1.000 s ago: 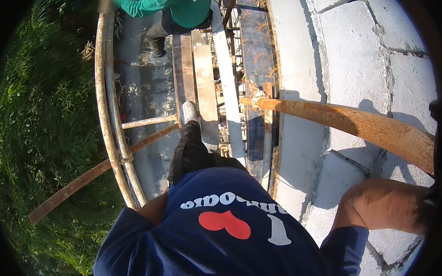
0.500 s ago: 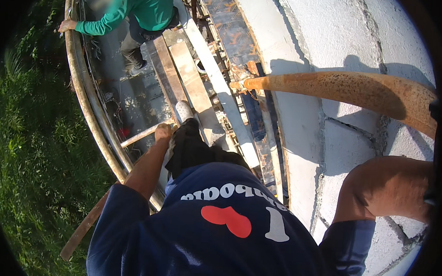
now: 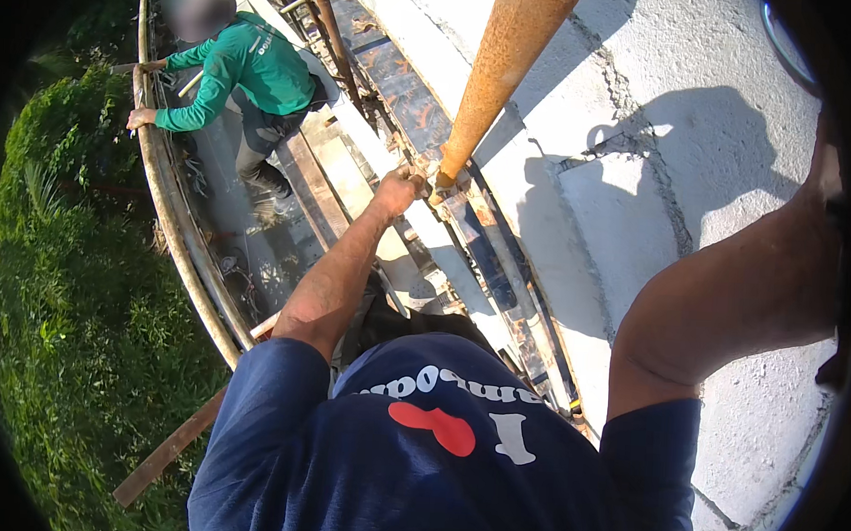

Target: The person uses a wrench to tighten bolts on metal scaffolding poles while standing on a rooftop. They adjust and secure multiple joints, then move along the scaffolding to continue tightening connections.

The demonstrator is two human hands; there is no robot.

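Observation:
My left hand [image 3: 400, 190] reaches forward, its fingers curled closed beside the foot of a rusty metal pole [image 3: 496, 74]. Whether the fingers hold anything there, I cannot make out. The pole rises away from a ledge between the planks and the block wall, its lower end near my fingers. My right arm [image 3: 728, 288] is bent and raised along the right rim, and its hand is out of the picture.
White block wall [image 3: 579, 225] stands on the right, with shadows on it. A long plank [image 3: 436, 237] and other boards lie ahead. A co-worker in a green shirt [image 3: 273, 69] crouches at far left, hands on a curved railing [image 3: 167, 197]. Dense foliage [image 3: 71, 326] lies beyond.
My left hand has moved from beside my leg forward and right to the pole's foot. In view, the pole has swung from nearly level to steeply upright.

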